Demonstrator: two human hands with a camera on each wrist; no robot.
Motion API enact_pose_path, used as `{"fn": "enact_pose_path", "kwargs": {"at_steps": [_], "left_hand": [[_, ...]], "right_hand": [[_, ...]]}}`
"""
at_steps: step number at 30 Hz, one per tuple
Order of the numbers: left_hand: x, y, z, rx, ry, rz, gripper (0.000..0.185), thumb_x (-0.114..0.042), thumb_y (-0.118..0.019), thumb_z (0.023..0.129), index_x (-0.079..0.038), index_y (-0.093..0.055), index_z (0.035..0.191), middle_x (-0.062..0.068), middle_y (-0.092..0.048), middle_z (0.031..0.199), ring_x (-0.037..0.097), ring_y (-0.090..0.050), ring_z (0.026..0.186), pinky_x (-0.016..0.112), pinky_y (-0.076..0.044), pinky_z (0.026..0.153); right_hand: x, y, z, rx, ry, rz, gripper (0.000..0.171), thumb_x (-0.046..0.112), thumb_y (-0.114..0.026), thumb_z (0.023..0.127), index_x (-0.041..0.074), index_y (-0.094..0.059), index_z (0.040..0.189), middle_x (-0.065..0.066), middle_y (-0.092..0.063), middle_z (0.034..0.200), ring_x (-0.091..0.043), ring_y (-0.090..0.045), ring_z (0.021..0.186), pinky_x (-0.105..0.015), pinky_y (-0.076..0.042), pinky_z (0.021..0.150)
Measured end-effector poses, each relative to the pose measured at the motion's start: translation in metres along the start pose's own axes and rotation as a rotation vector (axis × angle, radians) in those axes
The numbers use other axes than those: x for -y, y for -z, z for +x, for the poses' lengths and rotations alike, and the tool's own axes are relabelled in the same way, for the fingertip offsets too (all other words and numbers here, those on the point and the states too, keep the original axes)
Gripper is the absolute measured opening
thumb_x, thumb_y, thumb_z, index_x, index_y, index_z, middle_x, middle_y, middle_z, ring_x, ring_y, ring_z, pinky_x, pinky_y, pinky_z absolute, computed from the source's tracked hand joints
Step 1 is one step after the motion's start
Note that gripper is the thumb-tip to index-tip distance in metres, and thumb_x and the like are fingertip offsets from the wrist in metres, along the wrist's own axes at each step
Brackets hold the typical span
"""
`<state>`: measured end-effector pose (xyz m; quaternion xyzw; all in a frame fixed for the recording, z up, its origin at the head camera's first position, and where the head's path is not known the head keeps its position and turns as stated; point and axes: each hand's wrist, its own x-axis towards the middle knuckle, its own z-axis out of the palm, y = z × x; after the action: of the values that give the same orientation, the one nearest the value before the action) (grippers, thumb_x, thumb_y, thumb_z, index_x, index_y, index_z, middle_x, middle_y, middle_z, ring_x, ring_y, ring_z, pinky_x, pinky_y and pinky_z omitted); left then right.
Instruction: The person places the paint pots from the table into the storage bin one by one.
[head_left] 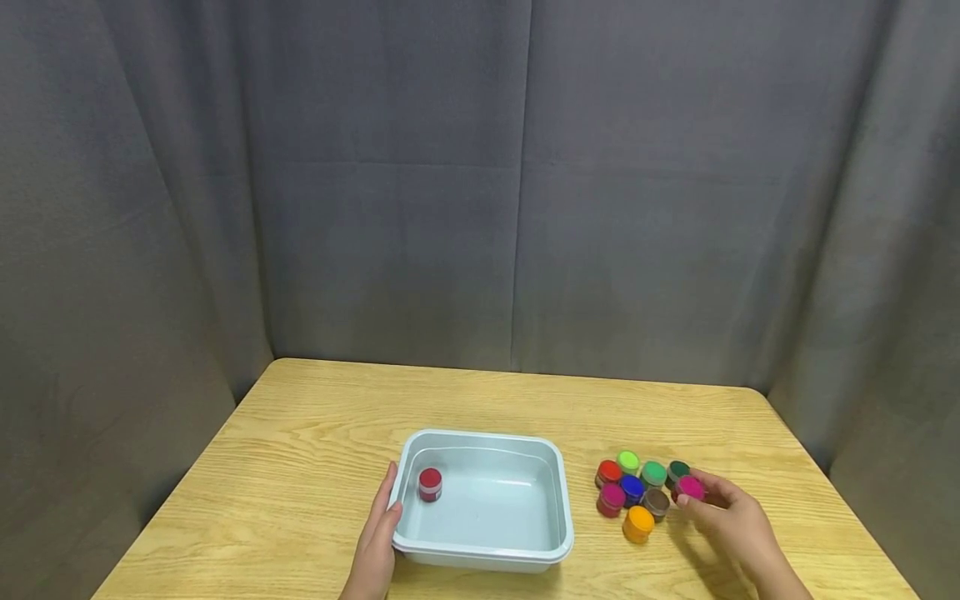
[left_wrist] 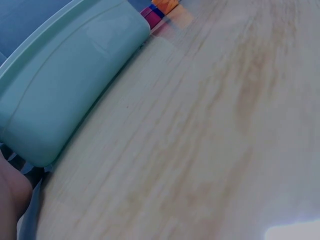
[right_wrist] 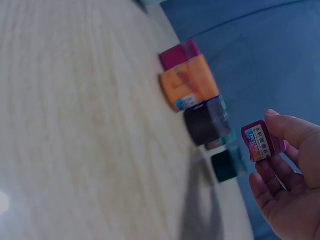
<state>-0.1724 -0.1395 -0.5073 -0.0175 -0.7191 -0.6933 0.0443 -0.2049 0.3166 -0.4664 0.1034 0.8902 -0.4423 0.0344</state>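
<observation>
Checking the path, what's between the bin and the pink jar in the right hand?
In the head view, the other jars sit between the bin and the pink jar.

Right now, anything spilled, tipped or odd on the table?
Nothing stands out. One red pot sits upright in the tub; the other pots stand upright in a cluster, lids on. Right hand holds a magenta pot.

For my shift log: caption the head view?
Left hand rests on tray; right hand pinches magenta jar.

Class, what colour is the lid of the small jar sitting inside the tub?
Red. The jar stands in the tub; the head view shows it best.
</observation>
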Motion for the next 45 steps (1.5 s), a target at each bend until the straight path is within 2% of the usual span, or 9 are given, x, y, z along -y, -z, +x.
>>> {"fn": "enact_pose_path", "kwargs": {"at_steps": [4,7,10,14,19,27,33,41,45], "left_hand": [[0.0,0.001,0.0,0.001,-0.008,0.004,0.054,-0.016,-0.027,0.105,-0.005,-0.015,0.157,0.012,-0.008,0.166,0.038,-0.002,0.152,0.061,-0.002,0.122],[0.0,0.0,-0.001,-0.001,-0.011,-0.003,0.054,-0.016,-0.028,0.105,-0.005,-0.016,0.157,0.013,-0.009,0.166,0.039,-0.002,0.152,0.061,-0.002,0.121],[0.0,0.0,-0.001,0.0,-0.018,-0.01,0.054,-0.015,-0.029,0.105,-0.005,-0.016,0.157,0.013,-0.009,0.166,0.039,-0.002,0.152,0.062,-0.001,0.121],[0.001,0.001,-0.001,-0.002,-0.013,-0.011,0.055,-0.015,-0.028,0.104,-0.004,-0.016,0.157,0.013,-0.009,0.166,0.038,-0.001,0.152,0.061,-0.001,0.121],[0.001,0.001,-0.001,-0.005,-0.007,-0.013,0.055,-0.015,-0.028,0.104,-0.005,-0.016,0.157,0.012,-0.009,0.166,0.037,-0.002,0.152,0.06,-0.001,0.122],[0.0,0.0,-0.002,-0.01,0.007,-0.012,0.055,-0.014,-0.029,0.104,-0.006,-0.017,0.157,0.012,-0.01,0.166,0.039,-0.002,0.152,0.062,-0.002,0.121],[-0.001,-0.001,-0.001,-0.009,0.001,-0.008,0.055,-0.013,-0.028,0.104,-0.005,-0.016,0.157,0.013,-0.009,0.166,0.039,-0.002,0.152,0.062,-0.002,0.121],[-0.001,-0.002,0.0,-0.008,0.001,-0.016,0.055,-0.014,-0.028,0.104,-0.005,-0.016,0.157,0.013,-0.009,0.166,0.039,-0.002,0.152,0.062,-0.002,0.121],[0.0,-0.001,0.0,-0.002,0.0,-0.02,0.055,-0.014,-0.028,0.105,-0.005,-0.015,0.157,0.014,-0.008,0.166,0.04,-0.002,0.152,0.063,-0.002,0.121]], "right_hand": [[0.014,0.001,-0.001,-0.007,0.03,-0.019,0.078,0.049,-0.068,0.089,0.001,-0.043,0.145,-0.023,-0.056,0.137,-0.036,-0.056,0.121,-0.04,-0.054,0.091],[0.025,0.0,-0.002,-0.003,0.056,-0.006,0.077,0.048,-0.067,0.09,0.002,-0.042,0.146,-0.022,-0.056,0.137,-0.035,-0.054,0.123,-0.047,-0.051,0.096],[0.038,-0.003,-0.003,0.003,0.079,0.003,0.074,0.045,-0.068,0.09,0.003,-0.043,0.146,-0.019,-0.06,0.133,-0.024,-0.058,0.114,-0.038,-0.051,0.093],[0.056,-0.009,-0.004,0.015,0.106,0.037,0.071,0.042,-0.069,0.09,0.004,-0.045,0.145,-0.014,-0.061,0.13,-0.005,-0.055,0.102,-0.02,-0.047,0.085],[0.073,-0.017,-0.002,0.047,0.142,0.119,0.069,0.038,-0.071,0.089,0.006,-0.046,0.145,-0.015,-0.059,0.132,-0.008,-0.058,0.104,-0.013,-0.051,0.084],[0.099,-0.035,0.001,0.064,0.21,0.135,0.063,0.033,-0.074,0.088,0.008,-0.052,0.141,-0.014,-0.065,0.125,-0.019,-0.059,0.109,-0.021,-0.051,0.086],[0.115,-0.05,0.001,0.086,0.239,0.14,0.06,0.034,-0.075,0.086,0.01,-0.055,0.138,-0.014,-0.063,0.124,-0.027,-0.058,0.114,-0.033,-0.057,0.087],[0.134,-0.073,0.0,0.127,0.258,0.166,0.058,0.031,-0.077,0.085,0.012,-0.058,0.136,-0.011,-0.065,0.121,-0.026,-0.06,0.109,-0.03,-0.057,0.076],[0.144,-0.086,-0.001,0.137,0.276,0.166,0.054,0.027,-0.078,0.085,0.011,-0.06,0.133,-0.009,-0.066,0.121,-0.024,-0.061,0.109,-0.032,-0.057,0.082]]}}
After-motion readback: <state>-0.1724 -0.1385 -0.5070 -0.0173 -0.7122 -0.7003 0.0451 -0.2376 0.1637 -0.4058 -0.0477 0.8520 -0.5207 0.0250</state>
